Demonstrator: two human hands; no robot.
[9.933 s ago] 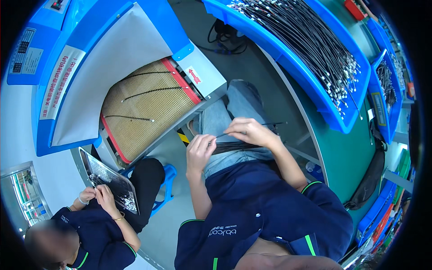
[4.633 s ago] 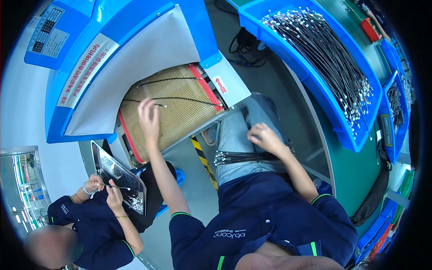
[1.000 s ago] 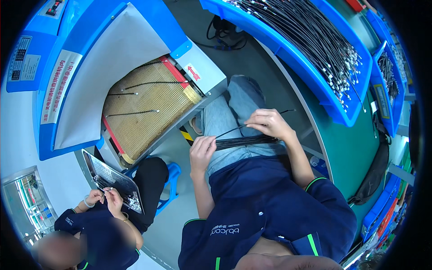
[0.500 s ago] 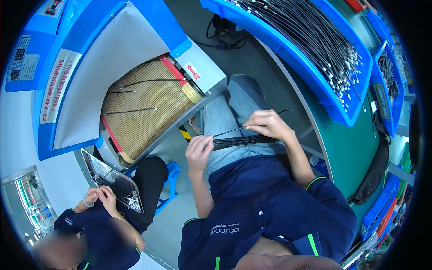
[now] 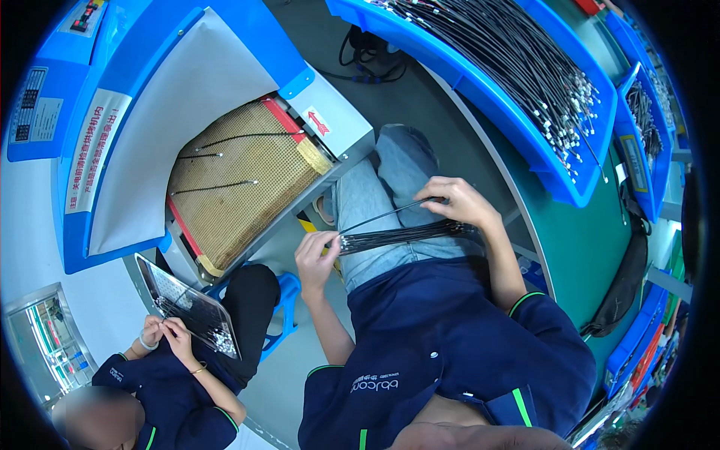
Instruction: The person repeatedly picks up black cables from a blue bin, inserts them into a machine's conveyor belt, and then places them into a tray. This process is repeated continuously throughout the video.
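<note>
A single thin black cable stretches above my lap, slanting up to the right. My left hand pinches its left end between thumb and fingers. At its other end, the fingers of my right hand are closed on it. Just below, a bundle of black cables with small pale tips lies across my thighs. The bundle's left end is next to my left fingertips, and its right end passes under my right hand.
On the left, several black cables lie on a heating machine's mesh conveyor belt. A large blue bin of white-ended cables stands on the green table. At lower left, a co-worker's hands work over a tray; a blue stool is nearby.
My right hand has shifted slightly up and now grips the cable at its right end, where a length stuck out before. My left hand has moved a little left, uncovering the bundle's left tips.
</note>
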